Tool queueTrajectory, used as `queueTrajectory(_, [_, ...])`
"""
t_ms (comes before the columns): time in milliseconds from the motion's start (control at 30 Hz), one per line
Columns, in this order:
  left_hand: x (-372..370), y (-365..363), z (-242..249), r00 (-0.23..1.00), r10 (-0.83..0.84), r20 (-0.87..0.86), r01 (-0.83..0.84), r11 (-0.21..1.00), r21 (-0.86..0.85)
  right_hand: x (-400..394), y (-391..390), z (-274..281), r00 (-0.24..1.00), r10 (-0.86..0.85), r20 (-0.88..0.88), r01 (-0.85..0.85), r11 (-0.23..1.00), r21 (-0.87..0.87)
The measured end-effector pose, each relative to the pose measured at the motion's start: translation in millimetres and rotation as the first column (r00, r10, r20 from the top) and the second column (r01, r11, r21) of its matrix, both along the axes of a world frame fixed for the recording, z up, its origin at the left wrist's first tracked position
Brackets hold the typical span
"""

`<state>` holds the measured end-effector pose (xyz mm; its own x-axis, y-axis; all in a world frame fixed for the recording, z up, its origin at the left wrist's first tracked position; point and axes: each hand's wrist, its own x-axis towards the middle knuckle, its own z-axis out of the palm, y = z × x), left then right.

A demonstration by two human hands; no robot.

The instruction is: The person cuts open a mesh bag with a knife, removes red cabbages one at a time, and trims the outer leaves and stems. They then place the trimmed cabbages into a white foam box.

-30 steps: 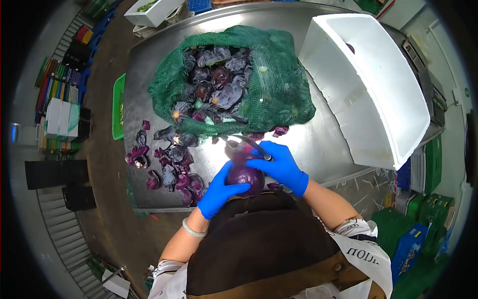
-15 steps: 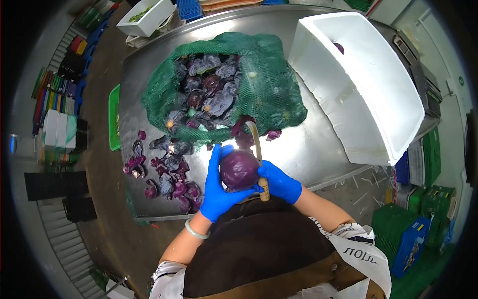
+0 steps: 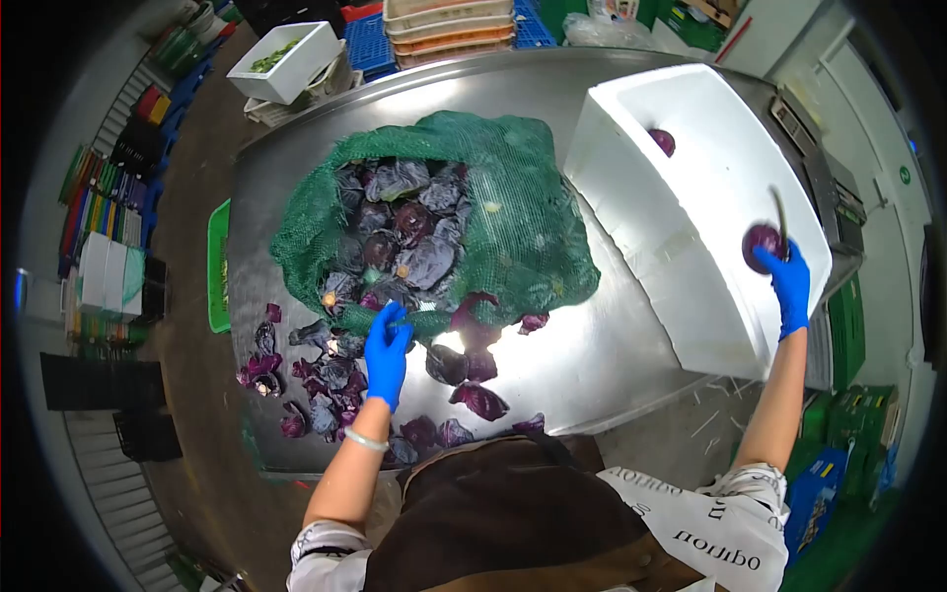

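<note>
My right hand (image 3: 789,286), in a blue glove, is inside the white foam box (image 3: 641,217) at the right. It grips a trimmed red cabbage (image 3: 762,247), with a curved knife (image 3: 779,210) sticking up beside it; the knife's handle is hidden. Another red cabbage (image 3: 662,142) lies deeper in that box. My left hand (image 3: 388,360), also gloved, hovers at the near edge of the green net bag (image 3: 528,212). Its fingers are partly spread and hold nothing I can see. Untrimmed cabbages (image 3: 409,222) with dark outer leaves fill the bag's opening.
Loose purple leaves (image 3: 335,385) are heaped on the steel table (image 3: 612,340) at the left, with more near my apron. A green crate (image 3: 219,266) stands beyond the left edge. Stacked trays (image 3: 449,30) and a white box of greens (image 3: 284,61) are behind.
The cabbage has gone from between both hands to the foam box, in my right hand with the knife. My left hand let go of it and moved left towards the bag.
</note>
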<state>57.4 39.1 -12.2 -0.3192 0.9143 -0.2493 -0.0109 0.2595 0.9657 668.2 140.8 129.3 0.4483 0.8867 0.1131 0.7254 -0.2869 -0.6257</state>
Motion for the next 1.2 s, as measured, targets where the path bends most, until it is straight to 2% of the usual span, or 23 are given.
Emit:
queueTrajectory(33, [-4.6, 18.1, -5.5, 0.992, -0.037, -0.124, 0.041, 0.999, 0.028, 35.9, 10.5, -28.3, 0.997, 0.049, 0.065, -0.043, 0.995, -0.085])
queueTrajectory(100, [-17.7, 58.0, -24.6, 0.925, -0.087, -0.369, 0.119, 0.991, 0.064, 69.2, 20.7, -69.5, 0.968, 0.158, 0.197, -0.063, 0.906, -0.419])
queueTrajectory(167, [-20.2, 97.8, -28.9, 0.857, -0.042, -0.514, 0.140, 0.978, 0.155, 39.6, 14.6, -58.6, 1.000, -0.007, -0.004, 0.005, 0.874, -0.485])
queueTrajectory(200, [-29.2, 118.5, -41.2, 0.745, -0.029, -0.667, 0.202, 0.962, 0.184, 40.0, 17.1, -57.2, 0.999, -0.001, -0.052, -0.025, 0.869, -0.493])
queueTrajectory(233, [-34.5, 138.9, -54.3, 0.745, -0.020, -0.666, 0.196, 0.962, 0.189, 40.5, 18.2, -56.6, 0.995, -0.007, -0.103, -0.047, 0.864, -0.502])
queueTrajectory(300, [-36.7, 176.0, -68.7, 0.519, -0.002, -0.855, 0.238, 0.961, 0.143, 26.6, 21.7, -46.5, 0.990, 0.009, -0.142, -0.081, 0.855, -0.512])
queueTrajectory(400, [-27.4, 214.3, -79.7, 0.457, -0.187, -0.870, 0.220, 0.971, -0.093, 30.6, 26.2, -47.6, 0.950, -0.002, -0.313, -0.141, 0.890, -0.433])
queueTrajectory(500, [-24.2, 224.8, -61.4, 0.488, -0.363, -0.794, 0.202, 0.932, -0.302, 26.7, 24.1, -62.9, 0.994, -0.106, -0.038, 0.100, 0.986, -0.136])
queueTrajectory(533, [-29.3, 225.0, -63.0, 0.491, -0.291, -0.822, 0.232, 0.952, -0.198, 29.2, 19.7, -72.8, 0.930, 0.017, 0.366, -0.034, 0.999, 0.040])
queueTrajectory(633, [-45.5, 213.3, -66.2, 0.811, -0.318, -0.491, 0.318, 0.944, -0.086, -115.4, -3.8, -11.4, 0.965, 0.044, 0.258, -0.114, 0.957, 0.266])
queueTrajectory(667, [-30.5, 190.1, -20.6, 0.934, -0.336, -0.118, 0.324, 0.940, -0.108, -156.3, -12.8, -13.7, 0.981, 0.162, 0.104, -0.183, 0.952, 0.247])
queueTrajectory(700, [-23.8, 170.2, -5.9, 0.939, -0.317, 0.135, 0.323, 0.946, -0.023, -197.2, -21.8, -15.8, 0.964, 0.258, -0.061, -0.238, 0.943, 0.233])
queueTrajectory(733, [-20.1, 150.8, 3.2, 0.876, -0.298, 0.380, 0.298, 0.953, 0.062, -224.5, -30.5, -39.7, 0.885, 0.421, -0.198, -0.376, 0.898, 0.228])
queueTrajectory(767, [-15.5, 129.9, 13.8, 0.750, -0.280, 0.599, 0.250, 0.959, 0.135, -263.5, -39.6, -45.3, 0.760, 0.434, -0.485, -0.438, 0.892, 0.111])
queueTrajectory(800, [-5.7, 104.9, 28.5, 0.714, -0.280, 0.642, 0.209, 0.960, 0.186, -300.4, -43.8, -42.5, 0.561, 0.317, -0.764, -0.531, 0.847, -0.038])
queueTrajectory(833, [6.4, 79.1, 46.0, 0.675, -0.281, 0.682, 0.160, 0.958, 0.236, -327.8, -49.1, -51.3, 0.385, 0.267, -0.883, -0.613, 0.789, -0.029])
queueTrajectory(900, [21.1, 34.1, 67.6, 0.715, -0.289, 0.637, 0.157, 0.954, 0.256, -366.1, -59.9, -78.9, -0.143, -0.023, -0.989, -0.658, 0.749, 0.077])
queueTrajectory(967, [24.6, 1.2, 78.4, 0.886, -0.387, 0.256, 0.322, 0.909, 0.263, -382.4, -74.8, -80.8, -0.225, -0.096, -0.970, -0.678, 0.730, 0.085])
queueTrajectory(1000, [25.7, -13.0, 87.7, 0.914, -0.361, 0.188, 0.307, 0.915, 0.261, -381.2, -71.9, -67.5, -0.124, -0.040, -0.991, -0.740, 0.669, 0.066])
queueTrajectory(1033, [18.1, -23.0, 85.5, 0.918, -0.390, 0.064, 0.365, 0.899, 0.240, -383.6, -73.4, -58.9, 0.011, 0.146, -0.989, -0.728, 0.679, 0.092])
queueTrajectory(1100, [10.7, -44.6, 96.9, 0.860, -0.455, 0.232, 0.459, 0.887, 0.040, -382.4, -81.0, -67.0, 0.298, 0.685, -0.665, -0.794, 0.565, 0.226])
queueTrajectory(1133, [14.5, -55.1, 102.1, 0.834, -0.425, 0.353, 0.462, 0.887, -0.021, -380.4, -87.8, -63.6, 0.361, 0.800, -0.478, -0.836, 0.505, 0.213])
queueTrajectory(1200, [23.4, -71.8, 89.0, 0.857, -0.315, 0.408, 0.373, 0.925, -0.070, -382.5, -102.6, -62.3, 0.317, 0.797, -0.514, -0.863, 0.467, 0.193])
